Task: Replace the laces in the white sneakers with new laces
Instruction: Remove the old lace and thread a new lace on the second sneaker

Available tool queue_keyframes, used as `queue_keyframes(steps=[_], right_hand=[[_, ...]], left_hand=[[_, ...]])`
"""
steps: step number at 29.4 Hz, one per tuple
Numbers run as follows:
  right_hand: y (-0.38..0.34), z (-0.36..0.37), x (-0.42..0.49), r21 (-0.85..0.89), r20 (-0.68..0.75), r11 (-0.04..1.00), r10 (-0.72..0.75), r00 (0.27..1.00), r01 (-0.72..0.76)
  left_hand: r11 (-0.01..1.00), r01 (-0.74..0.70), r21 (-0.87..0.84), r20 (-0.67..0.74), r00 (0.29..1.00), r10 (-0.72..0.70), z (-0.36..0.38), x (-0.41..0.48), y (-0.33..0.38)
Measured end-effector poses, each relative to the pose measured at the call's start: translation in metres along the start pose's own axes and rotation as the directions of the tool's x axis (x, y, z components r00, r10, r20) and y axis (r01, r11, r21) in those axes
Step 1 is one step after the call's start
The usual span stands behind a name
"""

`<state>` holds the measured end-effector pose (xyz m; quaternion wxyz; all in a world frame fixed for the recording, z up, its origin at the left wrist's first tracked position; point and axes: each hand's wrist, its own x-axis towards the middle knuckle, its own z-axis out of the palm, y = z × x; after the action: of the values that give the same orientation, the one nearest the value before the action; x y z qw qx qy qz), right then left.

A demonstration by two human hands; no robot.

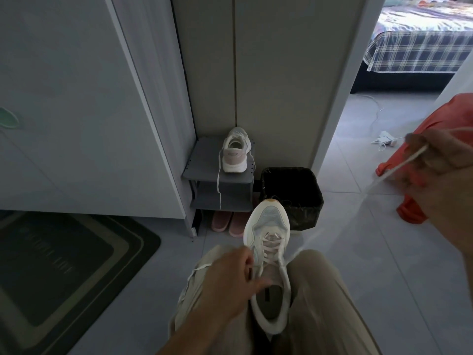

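Lacing looked midway: my right hand pinched the lace taut at frame right, my left hand gripped the sneaker; the next eyelet, I judged, needed threading.

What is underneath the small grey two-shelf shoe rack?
A pair of pink slippers on the floor beneath the grey shoe rack; their far ends are covered by its lower shelf.

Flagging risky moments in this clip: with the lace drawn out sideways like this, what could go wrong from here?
The right hand pulls the lace far sideways; the sneaker, resting between the legs and steadied only by the left hand, could twist or slip. The second sneaker stands near the shelf edge with a dangling lace; a snag might drag it down.
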<state>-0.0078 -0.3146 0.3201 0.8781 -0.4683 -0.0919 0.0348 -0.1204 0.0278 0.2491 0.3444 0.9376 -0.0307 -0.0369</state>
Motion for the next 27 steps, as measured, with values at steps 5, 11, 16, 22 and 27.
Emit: queue_keyframes(steps=[5,11,16,22,27], right_hand=[[0.048,0.111,-0.035,-0.445,-0.098,0.895,-0.009,0.995,-0.036],[0.121,0.133,-0.06,-0.882,0.0,0.431,0.405,0.915,-0.19],[0.138,0.137,-0.066,-0.947,-0.048,0.252,0.506,0.861,-0.201],[0.136,0.15,-0.068,-0.999,0.003,0.038,0.409,0.912,-0.014],[0.145,0.144,-0.067,-0.999,-0.037,-0.012,0.326,0.945,-0.035]], left_hand=[[0.997,0.049,-0.054,-0.023,0.998,-0.05,0.017,-0.01,-0.013],[0.956,0.157,-0.247,0.015,0.987,-0.159,0.015,0.002,-0.022],[0.931,0.208,-0.299,0.038,0.978,-0.206,0.012,0.011,-0.026],[0.903,0.263,-0.34,0.093,0.965,-0.246,0.009,0.012,-0.027],[0.888,0.295,-0.353,0.102,0.956,-0.276,0.011,0.012,-0.029]])
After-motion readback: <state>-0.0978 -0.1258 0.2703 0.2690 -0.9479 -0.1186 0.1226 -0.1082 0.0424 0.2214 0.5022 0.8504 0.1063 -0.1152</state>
